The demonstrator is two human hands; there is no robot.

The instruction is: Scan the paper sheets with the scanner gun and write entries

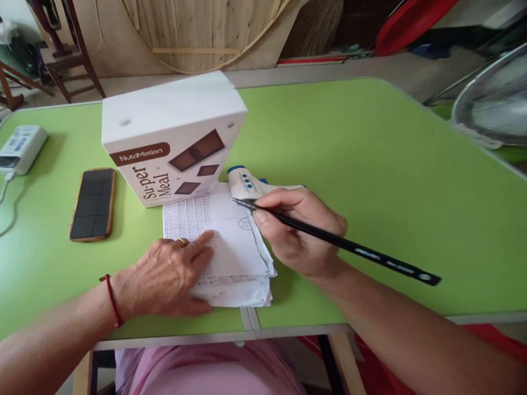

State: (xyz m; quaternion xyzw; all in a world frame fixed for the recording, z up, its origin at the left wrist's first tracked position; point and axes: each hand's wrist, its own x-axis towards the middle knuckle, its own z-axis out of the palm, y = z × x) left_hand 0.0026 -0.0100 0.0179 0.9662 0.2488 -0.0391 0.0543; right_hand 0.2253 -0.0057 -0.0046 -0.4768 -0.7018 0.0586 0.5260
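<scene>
My right hand (pixel 304 230) pinches a long black pen (pixel 346 240) with a silver tip. The tip hovers over or just touches the top right of the handwritten paper (pixel 230 247); which of the two I cannot tell. Dense rows of small writing fill the sheet's left side, and a small circled mark sits near its torn right edge. More folded sheets lie beneath it. Resting on the paper's left side, my left hand (pixel 173 274) has its fingers stretched out and holds nothing. Just beyond my right hand lies a white and blue thermometer gun (pixel 247 184), its handle partly hidden.
A white NutriMotion box (pixel 173 120) stands upright right behind the paper. To its left are a phone (pixel 93 203) in a brown case and a white device (pixel 24 145) with a cable. All of it rests on a green table (pixel 370 164) with a metal edge.
</scene>
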